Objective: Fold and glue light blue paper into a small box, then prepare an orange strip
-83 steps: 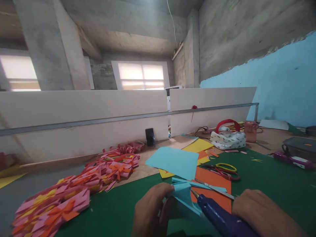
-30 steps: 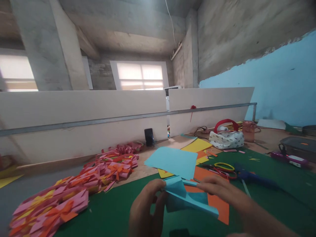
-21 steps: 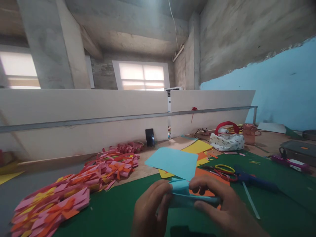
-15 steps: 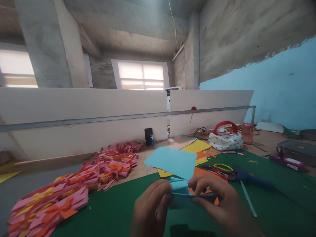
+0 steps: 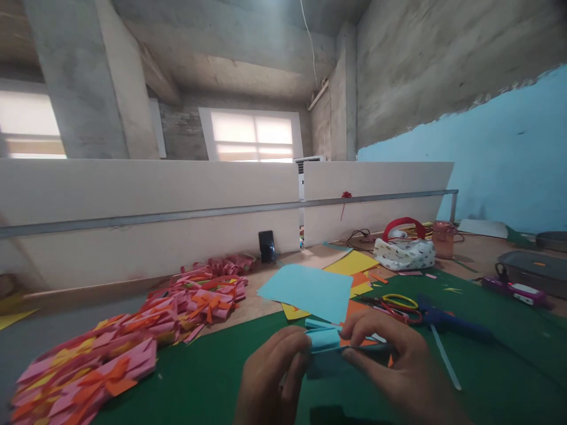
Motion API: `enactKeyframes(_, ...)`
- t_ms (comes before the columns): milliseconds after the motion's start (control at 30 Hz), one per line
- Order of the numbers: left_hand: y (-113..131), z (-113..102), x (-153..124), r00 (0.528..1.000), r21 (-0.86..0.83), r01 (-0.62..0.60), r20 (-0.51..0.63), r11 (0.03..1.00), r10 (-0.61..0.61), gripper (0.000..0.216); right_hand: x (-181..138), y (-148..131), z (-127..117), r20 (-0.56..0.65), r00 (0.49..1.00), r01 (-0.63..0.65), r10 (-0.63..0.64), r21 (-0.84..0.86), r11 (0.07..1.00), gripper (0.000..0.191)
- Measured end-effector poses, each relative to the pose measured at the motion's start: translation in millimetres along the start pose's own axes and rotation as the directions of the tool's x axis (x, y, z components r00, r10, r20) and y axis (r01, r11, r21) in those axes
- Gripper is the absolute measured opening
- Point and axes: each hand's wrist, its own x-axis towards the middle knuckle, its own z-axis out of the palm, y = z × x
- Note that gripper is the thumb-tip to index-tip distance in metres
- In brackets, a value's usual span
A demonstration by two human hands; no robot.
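A folded piece of light blue paper (image 5: pixel 325 340) is held up between my two hands, low in the middle of the head view. My left hand (image 5: pixel 277 369) grips its left end with closed fingers. On the right side, my right hand (image 5: pixel 385 348) pinches the paper's edge between thumb and fingers. Just beyond them lie flat light blue sheets (image 5: pixel 312 289), with yellow paper (image 5: pixel 352 262) and orange pieces partly under and beside them. Scissors (image 5: pixel 401 304) with red and yellow handles rest right of the sheets, near a dark blue glue gun (image 5: pixel 456 321).
Pink and orange paper bows (image 5: pixel 110 360) are heaped along the left. A phone (image 5: pixel 267 246) leans against the white partition. A glue stick (image 5: pixel 445 357) lies on the green mat (image 5: pixel 199 378). Farther right are a patterned basket (image 5: pixel 405 254), a pink jar (image 5: pixel 443 239) and a purple power strip (image 5: pixel 516 289).
The folded blue paper has tilted slightly, showing more of its near face below the fold. Both hands keep their grip and have barely shifted.
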Motion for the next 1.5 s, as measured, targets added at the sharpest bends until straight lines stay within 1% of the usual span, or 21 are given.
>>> enactKeyframes(100, -1.9, 1.8, -1.7, 1.000, -0.001, 0.011, -0.018, 1.000, -0.011, 0.016, 0.2, -1.1, -1.0, 0.039, 0.998, -0.053, 0.052, 0.005, 0.999, 0.014)
enactKeyframes(200, -3.5, 3.1, -4.0, 0.999, 0.007, 0.039, -0.038, 0.999, -0.039, 0.015, -0.9, -2.8, -1.9, 0.052, 0.992, -0.113, 0.111, 0.032, 0.993, 0.012)
enactKeyframes(367, -3.3, 2.7, -3.9, 1.000, 0.013, 0.014, 0.022, 1.000, -0.014, 0.018, -1.9, -5.7, -3.4, 0.078, 0.974, -0.217, 0.213, 0.053, 0.975, 0.005)
enactKeyframes(467, -3.0, 2.9, -3.3, 0.999, -0.007, 0.007, 0.034, 1.000, -0.006, 0.019, -2.3, -5.9, -3.1, 0.055, 0.967, -0.250, 0.248, 0.042, 0.967, 0.008)
enactKeyframes(600, -2.9, 2.4, -3.5, 0.998, 0.016, -0.019, 0.055, 1.000, 0.018, 0.019, -3.9, -3.9, -0.3, 0.008, 0.958, -0.287, 0.287, 0.075, 0.955, 0.026)
enactKeyframes(667, -2.9, 2.3, -3.7, 0.997, 0.035, -0.036, 0.070, 0.999, 0.033, 0.019, -4.8, -2.9, 1.5, -0.008, 0.951, -0.307, 0.309, 0.086, 0.948, 0.030)
enactKeyframes(767, -3.3, 3.2, -3.8, 0.996, 0.047, -0.036, 0.082, 0.998, 0.032, 0.020, -6.1, -2.4, 4.2, -0.053, 0.942, -0.328, 0.331, 0.060, 0.943, 0.028)
enactKeyframes(867, -3.7, 4.9, -4.1, 0.996, 0.023, -0.033, 0.086, 0.999, 0.031, 0.022, -7.2, -3.0, 7.1, -0.092, 0.925, -0.361, 0.368, 0.082, 0.929, 0.024)
enactKeyframes(1000, -2.2, 6.3, -4.3, 0.996, 0.004, -0.038, 0.083, 0.999, 0.038, 0.025, -7.9, -4.1, 11.1, -0.142, 0.887, -0.424, 0.439, 0.127, 0.897, 0.030)
enactKeyframes(1100, 0.4, 6.7, -4.6, 0.995, -0.039, 0.006, 0.099, 0.999, -0.002, 0.023, -8.8, -3.9, 13.7, -0.159, 0.875, -0.441, 0.457, 0.122, 0.889, 0.031)
enactKeyframes(1267, 3.6, 7.4, -5.3, 0.988, -0.111, 0.131, 0.095, 0.985, -0.121, 0.019, -12.0, -2.5, 17.7, -0.165, 0.902, -0.392, 0.400, 0.080, 0.917, 0.026)
enactKeyframes(1400, 4.7, 8.8, -5.2, 0.967, -0.223, 0.252, 0.102, 0.942, -0.235, 0.010, -13.4, -2.8, 18.9, -0.178, 0.898, -0.396, 0.403, 0.078, 0.915, 0.018)
enactKeyframes(1500, 5.1, 10.0, -5.8, 0.948, -0.289, 0.318, 0.104, 0.903, -0.301, 0.009, -13.8, -3.8, 18.5, -0.178, 0.897, -0.401, 0.406, 0.063, 0.914, 0.016)
